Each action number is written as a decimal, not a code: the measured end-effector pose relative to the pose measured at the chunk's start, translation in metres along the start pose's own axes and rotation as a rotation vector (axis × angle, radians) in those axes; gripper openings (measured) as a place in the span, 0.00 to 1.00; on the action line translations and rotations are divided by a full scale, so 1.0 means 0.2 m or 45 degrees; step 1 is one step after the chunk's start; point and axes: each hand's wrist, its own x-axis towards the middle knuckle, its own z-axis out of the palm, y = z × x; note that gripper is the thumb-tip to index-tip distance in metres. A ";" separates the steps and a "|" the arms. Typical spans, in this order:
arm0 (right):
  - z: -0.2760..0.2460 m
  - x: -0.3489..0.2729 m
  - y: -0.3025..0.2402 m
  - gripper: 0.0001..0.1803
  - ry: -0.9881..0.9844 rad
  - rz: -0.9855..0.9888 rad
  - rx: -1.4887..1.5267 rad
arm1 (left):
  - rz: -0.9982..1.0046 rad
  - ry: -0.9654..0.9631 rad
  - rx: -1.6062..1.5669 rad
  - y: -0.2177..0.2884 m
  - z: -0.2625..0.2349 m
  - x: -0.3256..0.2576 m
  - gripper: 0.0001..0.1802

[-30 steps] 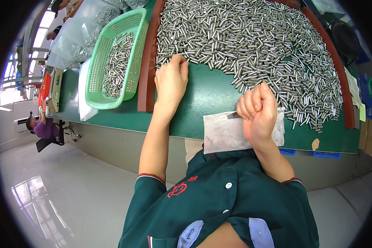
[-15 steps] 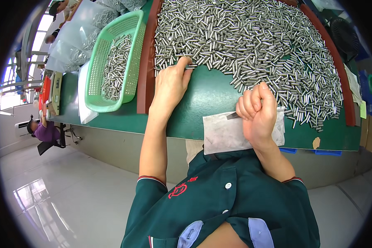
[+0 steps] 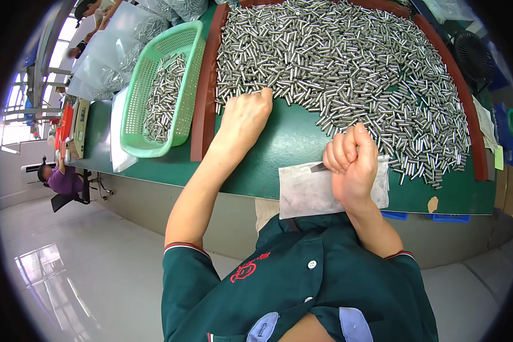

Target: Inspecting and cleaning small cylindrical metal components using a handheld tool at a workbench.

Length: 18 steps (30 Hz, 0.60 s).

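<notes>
A wide layer of short, shiny metal pins (image 3: pixel 325 62) covers much of the green tabletop. My left hand (image 3: pixel 246 118) is closed at the near left edge of the pins, its knuckles up; whatever its fingers hold is hidden. Over a white cloth (image 3: pixel 302 191) at the table's front edge, my right hand (image 3: pixel 352 165) is curled into a fist, palm side up. From that fist a thin, flat metal tool (image 3: pixel 318 167) sticks out to the left; most of it is covered by the fingers.
Red-brown rails (image 3: pixel 206 85) border the pins. To the left stands a green plastic basket (image 3: pixel 132 108) with more pins, beside plastic bags (image 3: pixel 100 71) of parts. A black fan (image 3: pixel 473 54) is at the far right. Another person (image 3: pixel 62 179) sits at the far left.
My left hand has turned knuckles-up and shifted slightly right and nearer; the pin seen at its fingertips is now out of sight. My right hand keeps its grip. The view has shifted slightly.
</notes>
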 end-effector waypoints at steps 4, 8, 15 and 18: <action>0.00 0.00 0.00 0.23 0.008 0.012 0.002 | 0.041 0.111 -0.069 -0.02 0.00 0.00 0.03; 0.00 0.00 0.00 0.23 0.002 0.011 0.006 | -0.057 0.156 -0.235 -0.04 0.03 -0.03 0.05; -0.01 -0.01 -0.01 0.22 -0.022 0.017 0.106 | -0.056 0.312 -0.513 -0.02 0.01 -0.04 0.03; -0.02 0.01 0.01 0.22 -0.011 0.015 0.098 | -0.255 0.382 -1.183 0.07 -0.01 -0.10 0.06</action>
